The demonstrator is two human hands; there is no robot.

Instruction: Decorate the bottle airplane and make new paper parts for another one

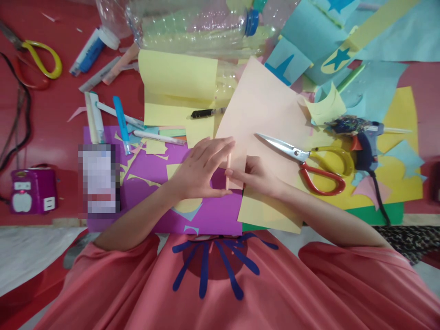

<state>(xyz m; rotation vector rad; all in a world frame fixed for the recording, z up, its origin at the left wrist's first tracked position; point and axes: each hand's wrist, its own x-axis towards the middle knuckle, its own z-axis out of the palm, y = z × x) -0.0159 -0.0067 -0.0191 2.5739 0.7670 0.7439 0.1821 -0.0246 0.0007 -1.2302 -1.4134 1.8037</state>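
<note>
A small piece of peach paper is held up between my two hands, with a narrow strip turned up along its left edge. My left hand spans that edge, fingertips at the top and thumb at the bottom. From the other side, my right hand pinches the piece, its thumb on the near face and curled fingers partly hidden behind. Beneath it lie a purple sheet and a larger peach sheet. Scissors with yellow and red handles rest on the peach sheet, right of my right hand.
A glue gun with a trailing cord lies right. Plastic bottles and blue paper shapes fill the back. Pens, including a black one, paper scraps, a blurred-out phone and a purple box lie leftward.
</note>
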